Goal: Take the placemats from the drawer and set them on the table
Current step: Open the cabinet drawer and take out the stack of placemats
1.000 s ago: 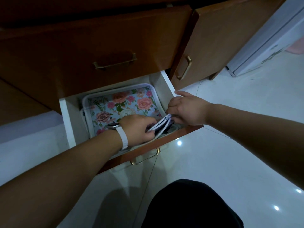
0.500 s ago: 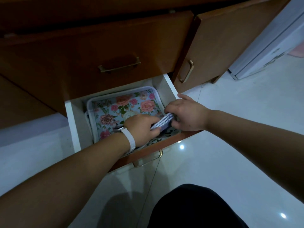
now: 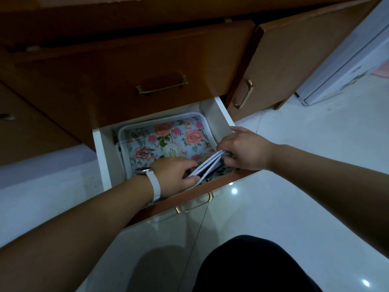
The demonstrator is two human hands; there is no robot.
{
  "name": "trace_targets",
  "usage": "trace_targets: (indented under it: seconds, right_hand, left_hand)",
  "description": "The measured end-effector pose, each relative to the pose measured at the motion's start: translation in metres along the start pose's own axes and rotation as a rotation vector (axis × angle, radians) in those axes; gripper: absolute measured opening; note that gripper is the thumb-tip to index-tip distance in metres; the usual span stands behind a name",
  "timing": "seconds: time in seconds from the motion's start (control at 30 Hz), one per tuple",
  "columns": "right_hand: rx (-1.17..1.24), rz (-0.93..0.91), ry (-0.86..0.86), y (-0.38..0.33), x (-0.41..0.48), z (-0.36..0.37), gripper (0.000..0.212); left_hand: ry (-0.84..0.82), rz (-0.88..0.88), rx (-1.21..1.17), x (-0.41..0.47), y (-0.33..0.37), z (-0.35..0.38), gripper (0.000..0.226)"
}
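The bottom drawer (image 3: 221, 114) of a brown cabinet stands pulled out, white inside. A flowered tray (image 3: 168, 135) with a white rim lies flat in it. Over the tray's front right corner, a thin stack of grey-blue placemats (image 3: 208, 165) with stitched white edges is tilted up. My left hand (image 3: 174, 175), with a white watch strap on the wrist, grips the stack's lower end. My right hand (image 3: 246, 150) pinches its upper end by the drawer's right wall. The lower parts of the placemats are hidden behind my hands.
Above the open drawer is a shut drawer with a brass handle (image 3: 162, 87); to the right a cabinet door (image 3: 294, 66) stands ajar. A white appliance (image 3: 345, 66) stands at far right. The glossy white tiled floor (image 3: 294, 186) lies below; my dark-clad knee (image 3: 256, 266) is at bottom centre.
Both hands stay on the placemat stack, which has tilted up slightly more. The camera has shifted a little, so the drawer sits lower and more to the right in view.
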State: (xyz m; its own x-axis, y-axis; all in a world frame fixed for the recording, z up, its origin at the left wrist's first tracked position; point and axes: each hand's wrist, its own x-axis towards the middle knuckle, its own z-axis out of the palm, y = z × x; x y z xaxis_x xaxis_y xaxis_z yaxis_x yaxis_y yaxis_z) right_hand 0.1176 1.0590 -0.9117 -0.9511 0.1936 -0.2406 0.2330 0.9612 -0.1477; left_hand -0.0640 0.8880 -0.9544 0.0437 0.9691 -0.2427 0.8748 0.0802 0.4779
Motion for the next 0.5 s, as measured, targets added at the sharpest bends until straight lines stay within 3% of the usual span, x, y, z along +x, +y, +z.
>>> trace_targets:
  seconds: [0.13, 0.23, 0.3, 0.4, 0.5]
  right_hand:
    - [-0.087, 0.05, 0.079, -0.001, 0.004, 0.008, 0.03]
    - [-0.128, 0.071, 0.114, 0.0, 0.007, 0.005, 0.027]
    - [-0.162, 0.03, 0.048, 0.004, 0.005, 0.002, 0.029]
    - [-0.261, -0.014, -0.18, 0.011, 0.005, -0.005, 0.064]
    - [-0.36, -0.066, -0.302, 0.013, 0.013, -0.009, 0.08]
  left_hand:
    - [-0.017, -0.061, -0.049, -0.005, -0.003, -0.002, 0.058]
    - [-0.001, -0.057, 0.045, 0.0, -0.004, -0.001, 0.037]
    - [0.001, -0.063, 0.065, 0.001, -0.003, -0.002, 0.03]
    - [-0.007, -0.048, 0.06, 0.0, -0.004, 0.0, 0.03]
    - [0.021, -0.066, 0.027, 0.0, -0.006, 0.003, 0.029]
